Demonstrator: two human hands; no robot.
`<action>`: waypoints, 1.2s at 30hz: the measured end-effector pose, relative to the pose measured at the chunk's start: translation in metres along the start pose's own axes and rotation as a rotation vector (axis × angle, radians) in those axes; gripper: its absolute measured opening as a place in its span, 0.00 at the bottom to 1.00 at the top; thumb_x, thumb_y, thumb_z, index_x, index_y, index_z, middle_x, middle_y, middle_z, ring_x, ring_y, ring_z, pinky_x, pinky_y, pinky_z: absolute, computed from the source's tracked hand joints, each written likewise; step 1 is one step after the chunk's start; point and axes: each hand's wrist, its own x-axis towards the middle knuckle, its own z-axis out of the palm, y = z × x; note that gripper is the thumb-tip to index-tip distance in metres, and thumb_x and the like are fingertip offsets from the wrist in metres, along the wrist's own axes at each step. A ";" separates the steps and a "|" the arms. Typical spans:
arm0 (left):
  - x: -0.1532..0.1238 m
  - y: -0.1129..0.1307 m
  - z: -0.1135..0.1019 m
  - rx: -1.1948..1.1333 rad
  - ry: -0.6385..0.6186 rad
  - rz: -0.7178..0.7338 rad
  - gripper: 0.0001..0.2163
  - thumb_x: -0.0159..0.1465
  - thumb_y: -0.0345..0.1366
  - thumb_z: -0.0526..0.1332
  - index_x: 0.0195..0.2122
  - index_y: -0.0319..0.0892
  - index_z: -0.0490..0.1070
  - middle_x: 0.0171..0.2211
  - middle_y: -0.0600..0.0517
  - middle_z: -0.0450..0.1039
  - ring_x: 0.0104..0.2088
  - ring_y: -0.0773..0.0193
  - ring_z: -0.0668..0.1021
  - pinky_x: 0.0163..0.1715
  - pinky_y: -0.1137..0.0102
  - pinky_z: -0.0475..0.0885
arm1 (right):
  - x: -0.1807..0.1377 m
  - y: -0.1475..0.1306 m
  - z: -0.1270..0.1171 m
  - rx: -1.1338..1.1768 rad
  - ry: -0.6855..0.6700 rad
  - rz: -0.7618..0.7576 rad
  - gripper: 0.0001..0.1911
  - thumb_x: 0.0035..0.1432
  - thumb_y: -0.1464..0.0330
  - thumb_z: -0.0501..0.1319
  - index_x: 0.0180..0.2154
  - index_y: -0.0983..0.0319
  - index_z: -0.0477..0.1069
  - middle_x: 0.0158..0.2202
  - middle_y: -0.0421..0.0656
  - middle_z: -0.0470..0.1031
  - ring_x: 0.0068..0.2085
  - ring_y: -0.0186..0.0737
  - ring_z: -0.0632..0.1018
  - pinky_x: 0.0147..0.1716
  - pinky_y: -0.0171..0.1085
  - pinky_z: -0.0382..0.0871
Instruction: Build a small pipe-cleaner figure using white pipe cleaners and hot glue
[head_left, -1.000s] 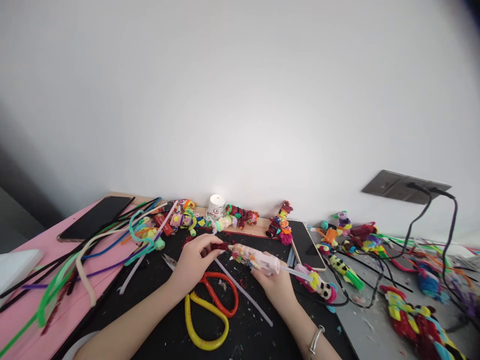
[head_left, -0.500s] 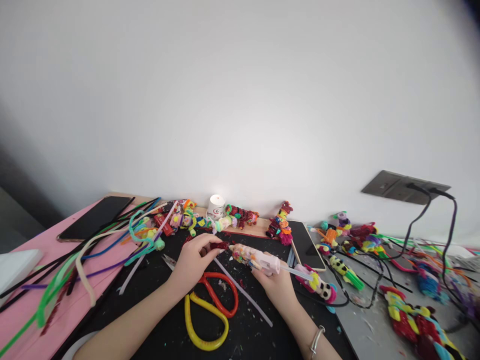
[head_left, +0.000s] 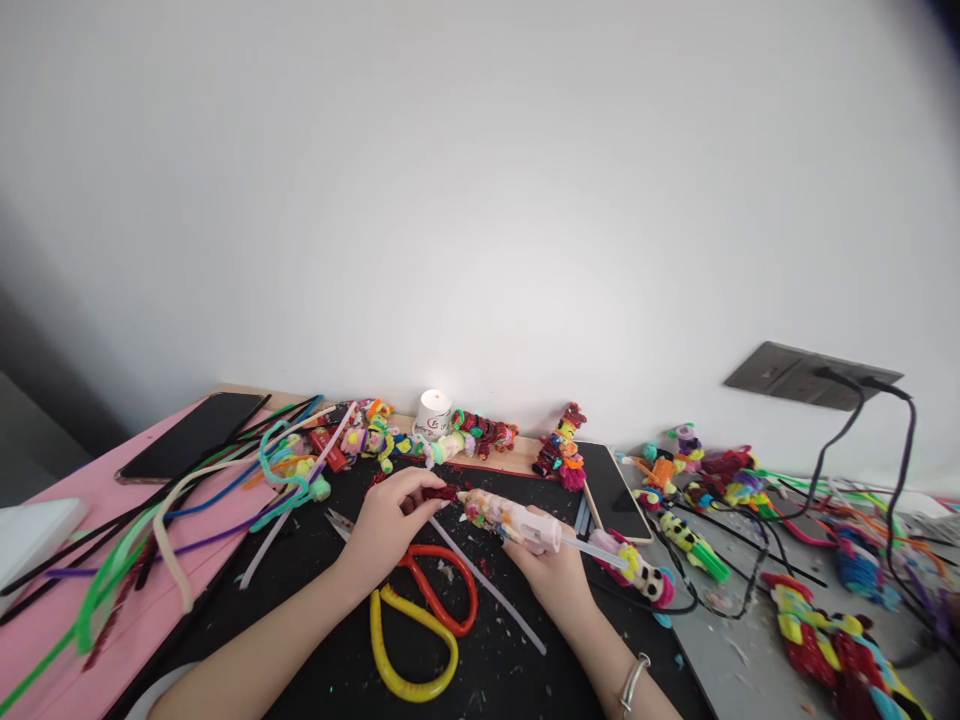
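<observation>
Over the black surface (head_left: 337, 650), my left hand (head_left: 386, 525) pinches a small dark red fuzzy pipe-cleaner piece (head_left: 439, 492) in a closed grip, my right hand (head_left: 551, 575) wraps round the pale pink sticker-covered glue gun (head_left: 510, 517), nozzle right at the piece, so I judge the gluing barely begun.

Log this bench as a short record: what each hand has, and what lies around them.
Left hand: pinches a dark red pipe-cleaner piece
Right hand: grips a glue gun, nozzle pointed at that piece
Under the hands: black mat, scissors between the forearms
Left side: loose pipe cleaners and a phone on a pink surface
Back: pipe-cleaner figures
</observation>
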 end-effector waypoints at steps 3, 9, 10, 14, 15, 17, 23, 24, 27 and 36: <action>0.000 0.001 -0.001 0.003 0.004 -0.006 0.06 0.58 0.35 0.60 0.34 0.42 0.74 0.31 0.52 0.74 0.27 0.65 0.72 0.28 0.70 0.69 | 0.000 0.000 0.000 0.000 0.006 0.000 0.07 0.50 0.67 0.61 0.23 0.61 0.67 0.21 0.40 0.73 0.22 0.36 0.72 0.22 0.32 0.68; 0.001 0.004 -0.001 0.011 0.008 -0.015 0.06 0.57 0.35 0.60 0.34 0.42 0.75 0.28 0.53 0.73 0.26 0.65 0.72 0.27 0.71 0.68 | -0.002 0.003 0.002 -0.006 0.002 0.019 0.05 0.48 0.69 0.62 0.23 0.60 0.67 0.21 0.39 0.72 0.22 0.36 0.71 0.22 0.32 0.67; 0.001 0.004 -0.001 0.013 0.009 -0.016 0.06 0.57 0.35 0.61 0.34 0.42 0.75 0.28 0.53 0.73 0.26 0.66 0.72 0.27 0.71 0.68 | -0.002 0.003 0.002 -0.008 0.000 0.019 0.05 0.48 0.69 0.62 0.23 0.60 0.67 0.21 0.39 0.73 0.22 0.36 0.72 0.22 0.32 0.68; 0.000 0.004 -0.001 0.022 0.012 -0.017 0.06 0.58 0.35 0.61 0.34 0.42 0.75 0.28 0.53 0.73 0.25 0.66 0.72 0.27 0.71 0.68 | -0.002 0.002 0.002 -0.012 -0.002 0.013 0.04 0.48 0.70 0.61 0.23 0.60 0.68 0.21 0.39 0.73 0.22 0.36 0.73 0.22 0.32 0.67; 0.000 0.003 -0.001 0.023 0.011 -0.016 0.06 0.58 0.35 0.60 0.34 0.42 0.74 0.28 0.53 0.73 0.25 0.66 0.71 0.27 0.71 0.68 | -0.002 0.001 0.001 -0.011 0.000 0.013 0.04 0.48 0.70 0.61 0.23 0.60 0.68 0.21 0.39 0.73 0.22 0.36 0.73 0.22 0.32 0.67; -0.001 0.003 -0.001 0.022 0.006 -0.015 0.06 0.58 0.35 0.60 0.34 0.42 0.74 0.28 0.53 0.73 0.26 0.66 0.72 0.27 0.71 0.68 | -0.002 0.001 0.001 -0.013 -0.002 0.009 0.04 0.47 0.70 0.61 0.24 0.60 0.68 0.21 0.39 0.73 0.22 0.37 0.73 0.22 0.32 0.67; 0.000 0.003 -0.001 0.023 0.011 -0.015 0.06 0.58 0.36 0.60 0.34 0.42 0.74 0.28 0.53 0.73 0.26 0.66 0.71 0.27 0.71 0.67 | -0.002 0.003 0.001 -0.008 -0.006 0.013 0.04 0.47 0.70 0.61 0.24 0.61 0.67 0.21 0.39 0.73 0.22 0.37 0.73 0.22 0.32 0.67; 0.000 0.003 -0.001 0.026 0.012 -0.013 0.06 0.58 0.36 0.60 0.34 0.42 0.74 0.28 0.53 0.73 0.25 0.66 0.71 0.27 0.71 0.67 | -0.002 0.003 0.001 -0.009 -0.009 0.016 0.04 0.47 0.70 0.62 0.23 0.60 0.67 0.20 0.39 0.73 0.22 0.37 0.73 0.22 0.32 0.67; 0.000 0.002 0.000 0.025 0.008 -0.012 0.06 0.58 0.35 0.60 0.34 0.42 0.74 0.28 0.53 0.73 0.25 0.66 0.71 0.27 0.71 0.67 | -0.002 0.003 0.002 -0.013 -0.006 0.012 0.04 0.47 0.71 0.61 0.23 0.60 0.67 0.20 0.39 0.73 0.22 0.37 0.73 0.22 0.32 0.67; -0.001 0.003 -0.001 0.020 0.010 -0.013 0.06 0.58 0.36 0.60 0.33 0.42 0.74 0.26 0.54 0.71 0.24 0.67 0.70 0.26 0.72 0.66 | -0.001 -0.003 0.001 -0.028 0.000 0.011 0.07 0.49 0.68 0.62 0.22 0.60 0.66 0.19 0.38 0.71 0.21 0.36 0.71 0.20 0.31 0.66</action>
